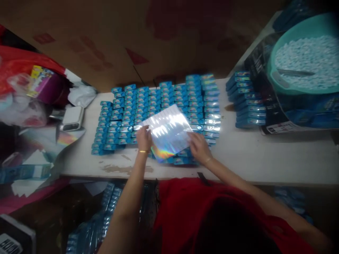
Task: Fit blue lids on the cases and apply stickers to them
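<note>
Between my two hands is a shiny holographic sheet (169, 130), tilted above the table and throwing back rainbow glare. My left hand (144, 138) pinches its left edge, and a gold-coloured band circles that wrist. At the sheet's right edge, my right hand (199, 147) grips with thumb and fingers. Beneath and around the sheet stand rows of small blue packs (129, 113), set close together in columns. The sheet hides part of the middle columns. Any print on the sheet is too blurred to read.
A turquoise basin (278, 79) of small pale pieces, with a metal tool in it, stands at right beside another group of blue packs (246, 98). A cardboard box (106, 42) walls the back. At left are a white scale (72, 118) and plastic bags (82, 95).
</note>
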`<state>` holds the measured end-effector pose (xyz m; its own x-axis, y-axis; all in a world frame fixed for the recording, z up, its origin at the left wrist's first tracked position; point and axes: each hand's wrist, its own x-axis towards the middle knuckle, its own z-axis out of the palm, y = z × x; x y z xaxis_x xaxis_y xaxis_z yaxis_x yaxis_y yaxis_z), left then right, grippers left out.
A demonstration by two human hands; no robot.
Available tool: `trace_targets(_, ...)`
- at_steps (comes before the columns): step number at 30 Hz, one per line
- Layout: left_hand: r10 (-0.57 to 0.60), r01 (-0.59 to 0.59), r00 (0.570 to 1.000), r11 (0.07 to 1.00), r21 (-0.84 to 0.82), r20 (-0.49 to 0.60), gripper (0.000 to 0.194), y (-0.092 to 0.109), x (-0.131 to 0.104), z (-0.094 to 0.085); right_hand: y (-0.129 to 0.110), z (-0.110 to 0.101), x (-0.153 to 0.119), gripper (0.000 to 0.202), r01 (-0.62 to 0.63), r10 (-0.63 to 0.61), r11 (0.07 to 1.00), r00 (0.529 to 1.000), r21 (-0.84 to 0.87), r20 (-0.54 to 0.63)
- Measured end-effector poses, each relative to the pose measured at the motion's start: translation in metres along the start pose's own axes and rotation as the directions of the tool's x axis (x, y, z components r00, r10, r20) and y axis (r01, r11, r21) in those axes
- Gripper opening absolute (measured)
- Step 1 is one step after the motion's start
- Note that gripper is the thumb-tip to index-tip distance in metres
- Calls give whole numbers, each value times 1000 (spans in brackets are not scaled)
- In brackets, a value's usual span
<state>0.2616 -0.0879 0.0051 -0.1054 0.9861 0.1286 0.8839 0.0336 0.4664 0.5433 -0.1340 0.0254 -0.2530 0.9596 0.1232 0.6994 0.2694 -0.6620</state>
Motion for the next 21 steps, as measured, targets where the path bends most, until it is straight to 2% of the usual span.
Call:
trace_targets(2, -7, 5, 1000, 995, 100, 24, 34, -39, 31, -14, -37, 36, 45, 45, 102, -99, 995, 983, -13, 152)
trace_targets(4, 5, -25, 994, 984, 175, 111, 32, -63, 50, -18, -67, 75, 84, 46, 158, -131, 986, 939, -60, 317)
trace_targets(7, 25, -77, 975, 969, 233, 220, 27, -76, 59, -15, -90, 122, 121, 50, 157, -63, 973, 889, -172, 453)
trace_targets(9, 34, -95, 973, 960, 262, 227, 27, -77, 56, -12, -93, 140, 130, 54, 146, -21, 963, 877, -225, 480)
trace_targets(12, 62, -121, 975, 953, 278, 214, 27, -76, 49, -12, -91, 148, 131, 53, 144, -9, 958, 877, -246, 480)
trace_targets(17, 128, -175, 968, 960, 218, 214, 26, -80, 39, -14, -93, 147, 128, 48, 126, 3, 963, 878, -236, 478)
trace_targets(21, 171, -188, 974, 976, 112, 148, 19, -72, 14, -27, -91, 150, 131, 52, 83, 11, 980, 881, -178, 473)
